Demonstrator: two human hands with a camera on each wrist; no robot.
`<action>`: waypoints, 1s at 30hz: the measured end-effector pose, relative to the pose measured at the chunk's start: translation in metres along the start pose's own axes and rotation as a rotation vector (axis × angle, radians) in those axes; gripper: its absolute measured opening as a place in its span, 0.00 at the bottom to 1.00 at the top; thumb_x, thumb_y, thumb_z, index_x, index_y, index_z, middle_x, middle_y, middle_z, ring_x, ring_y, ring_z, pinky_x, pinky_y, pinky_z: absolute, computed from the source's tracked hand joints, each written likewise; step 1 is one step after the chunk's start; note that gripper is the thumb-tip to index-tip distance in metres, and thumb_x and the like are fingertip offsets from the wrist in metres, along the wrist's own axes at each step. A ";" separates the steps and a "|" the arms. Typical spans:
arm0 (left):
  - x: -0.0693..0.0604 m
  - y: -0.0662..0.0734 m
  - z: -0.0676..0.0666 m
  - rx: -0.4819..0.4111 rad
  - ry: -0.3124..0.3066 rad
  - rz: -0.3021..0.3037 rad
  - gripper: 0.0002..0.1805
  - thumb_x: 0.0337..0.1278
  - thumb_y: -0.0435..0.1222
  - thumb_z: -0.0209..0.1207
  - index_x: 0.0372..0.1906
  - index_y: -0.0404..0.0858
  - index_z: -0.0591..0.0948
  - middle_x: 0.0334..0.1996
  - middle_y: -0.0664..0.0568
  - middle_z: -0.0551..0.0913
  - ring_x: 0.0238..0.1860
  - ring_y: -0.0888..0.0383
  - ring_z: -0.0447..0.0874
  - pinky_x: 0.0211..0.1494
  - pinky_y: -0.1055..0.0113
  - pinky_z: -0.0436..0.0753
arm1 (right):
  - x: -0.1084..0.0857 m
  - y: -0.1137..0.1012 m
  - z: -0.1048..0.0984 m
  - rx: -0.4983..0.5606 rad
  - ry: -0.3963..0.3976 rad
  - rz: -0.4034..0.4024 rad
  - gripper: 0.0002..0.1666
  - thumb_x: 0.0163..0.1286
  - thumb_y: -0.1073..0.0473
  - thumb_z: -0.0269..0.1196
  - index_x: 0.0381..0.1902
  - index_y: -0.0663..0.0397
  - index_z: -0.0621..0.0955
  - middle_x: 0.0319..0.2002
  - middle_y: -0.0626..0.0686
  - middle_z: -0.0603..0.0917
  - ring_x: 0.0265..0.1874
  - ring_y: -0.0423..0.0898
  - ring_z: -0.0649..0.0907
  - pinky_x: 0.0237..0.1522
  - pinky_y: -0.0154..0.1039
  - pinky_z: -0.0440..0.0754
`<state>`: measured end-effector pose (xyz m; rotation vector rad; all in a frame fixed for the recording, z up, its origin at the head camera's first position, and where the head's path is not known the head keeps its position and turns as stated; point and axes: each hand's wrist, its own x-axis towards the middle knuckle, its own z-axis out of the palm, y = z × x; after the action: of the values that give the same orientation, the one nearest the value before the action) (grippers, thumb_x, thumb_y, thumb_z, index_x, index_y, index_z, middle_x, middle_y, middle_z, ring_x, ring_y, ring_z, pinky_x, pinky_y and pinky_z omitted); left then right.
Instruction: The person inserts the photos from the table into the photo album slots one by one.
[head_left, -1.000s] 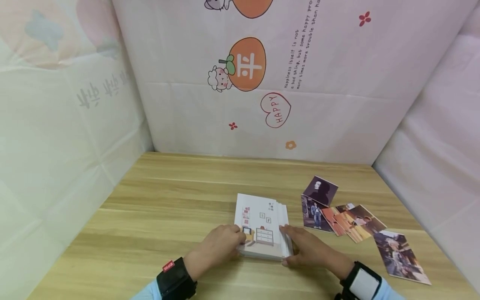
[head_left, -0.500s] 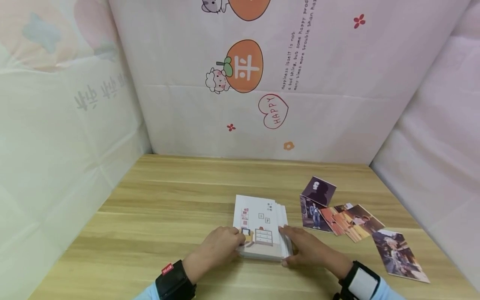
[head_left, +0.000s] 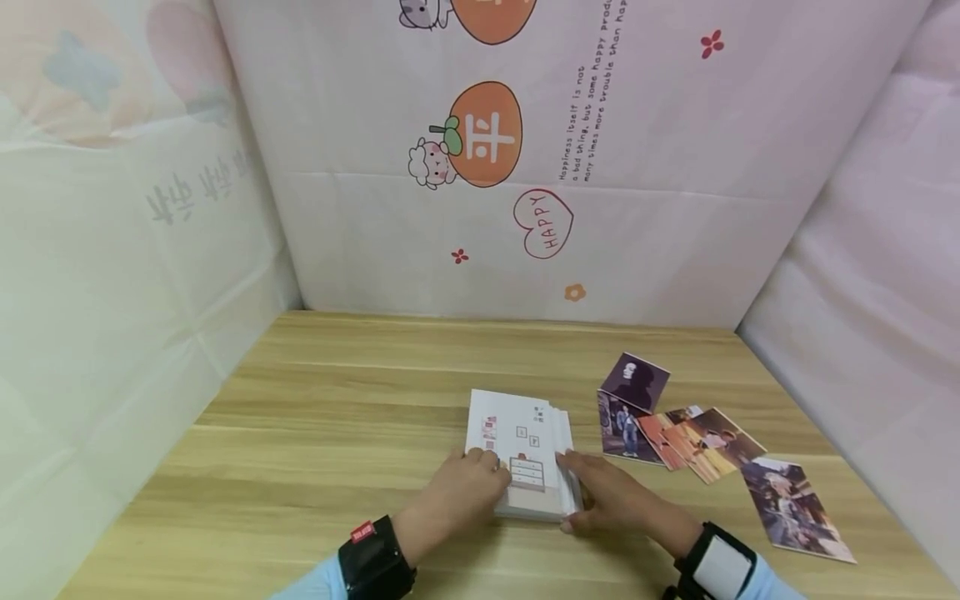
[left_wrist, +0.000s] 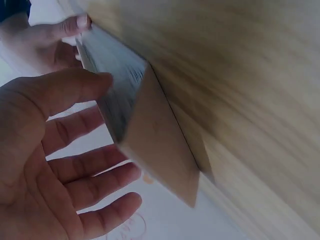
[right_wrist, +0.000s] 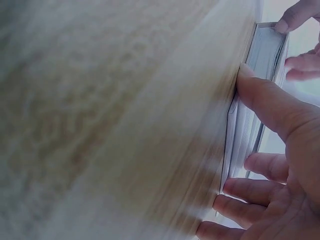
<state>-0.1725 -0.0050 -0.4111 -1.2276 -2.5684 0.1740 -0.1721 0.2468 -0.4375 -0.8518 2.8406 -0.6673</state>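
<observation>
The thick, white, rectangular paper stack (head_left: 528, 454), its top printed with a chest of drawers, lies flat on the light wood-grain counter (head_left: 337, 417), near the middle of its near edge. At left, the bare left hand (head_left: 459, 492), wearing a black wrist strap (head_left: 377, 557), covers the stack's near-left corner. Its fingers (left_wrist: 87, 162) are spread, thumb before the near side, the rest reaching across the top; whether they press cannot be told. Along the stack's right edge, some sheets jut out unevenly. The bare right hand (head_left: 615, 493) grips the near-right corner there, thumb on the near side, its other fingers (right_wrist: 255, 191) slightly apart along the right side. Further right, glossy photo cards lie toward the counter's right edge: a dark purple square card (head_left: 636, 382) overlapping a dark street-scene card (head_left: 628, 429), two overlapping orange-toned cards (head_left: 716, 446), then a long purplish-brown card (head_left: 797, 510).
</observation>
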 end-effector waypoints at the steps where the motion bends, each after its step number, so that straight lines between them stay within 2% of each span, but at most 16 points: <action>1: 0.004 0.004 0.000 0.008 -0.002 0.011 0.10 0.48 0.40 0.64 0.38 0.46 0.83 0.30 0.54 0.78 0.32 0.59 0.77 0.33 0.67 0.74 | 0.000 0.000 0.000 -0.002 0.005 -0.007 0.52 0.47 0.46 0.73 0.63 0.69 0.65 0.57 0.73 0.69 0.55 0.65 0.71 0.53 0.58 0.68; 8: 0.026 0.032 0.005 0.027 -0.062 0.111 0.13 0.54 0.38 0.60 0.47 0.51 0.82 0.39 0.53 0.80 0.41 0.56 0.79 0.37 0.64 0.79 | -0.002 0.001 0.002 0.000 0.030 -0.058 0.50 0.49 0.46 0.72 0.62 0.69 0.66 0.56 0.72 0.70 0.53 0.63 0.73 0.50 0.57 0.71; 11: 0.030 0.036 0.004 0.027 -0.097 0.115 0.15 0.55 0.38 0.60 0.48 0.51 0.81 0.42 0.53 0.80 0.45 0.54 0.78 0.39 0.62 0.79 | -0.003 0.000 0.002 0.005 0.030 -0.046 0.50 0.49 0.46 0.72 0.63 0.68 0.66 0.56 0.72 0.70 0.53 0.62 0.73 0.50 0.56 0.71; 16: 0.032 0.036 0.002 -0.006 -0.095 0.120 0.15 0.53 0.37 0.61 0.48 0.51 0.81 0.42 0.52 0.81 0.46 0.54 0.79 0.38 0.61 0.80 | -0.004 0.000 0.001 -0.001 0.022 -0.019 0.51 0.48 0.47 0.72 0.64 0.67 0.65 0.57 0.72 0.69 0.54 0.62 0.72 0.50 0.56 0.71; 20: 0.031 0.031 -0.001 -0.048 -0.079 0.120 0.15 0.50 0.36 0.63 0.46 0.49 0.82 0.40 0.52 0.80 0.44 0.55 0.79 0.38 0.65 0.79 | -0.003 0.000 0.000 0.016 0.005 0.001 0.51 0.49 0.47 0.72 0.64 0.67 0.64 0.58 0.72 0.68 0.54 0.62 0.72 0.51 0.56 0.70; 26: 0.031 0.027 -0.009 -0.093 0.020 0.127 0.13 0.45 0.33 0.64 0.41 0.45 0.81 0.33 0.54 0.78 0.33 0.61 0.76 0.33 0.73 0.76 | -0.003 0.000 0.001 0.009 0.012 0.007 0.53 0.48 0.46 0.72 0.64 0.67 0.63 0.56 0.72 0.70 0.51 0.60 0.73 0.49 0.55 0.71; 30: 0.030 0.026 -0.015 -0.134 0.047 0.116 0.13 0.45 0.32 0.64 0.40 0.43 0.80 0.31 0.54 0.77 0.31 0.62 0.75 0.31 0.75 0.74 | -0.004 0.000 0.001 0.011 0.015 -0.003 0.52 0.48 0.45 0.72 0.64 0.67 0.63 0.55 0.71 0.70 0.49 0.58 0.74 0.47 0.54 0.73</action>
<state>-0.1662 0.0350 -0.3965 -1.4119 -2.5051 -0.0033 -0.1689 0.2487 -0.4385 -0.8527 2.8467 -0.6910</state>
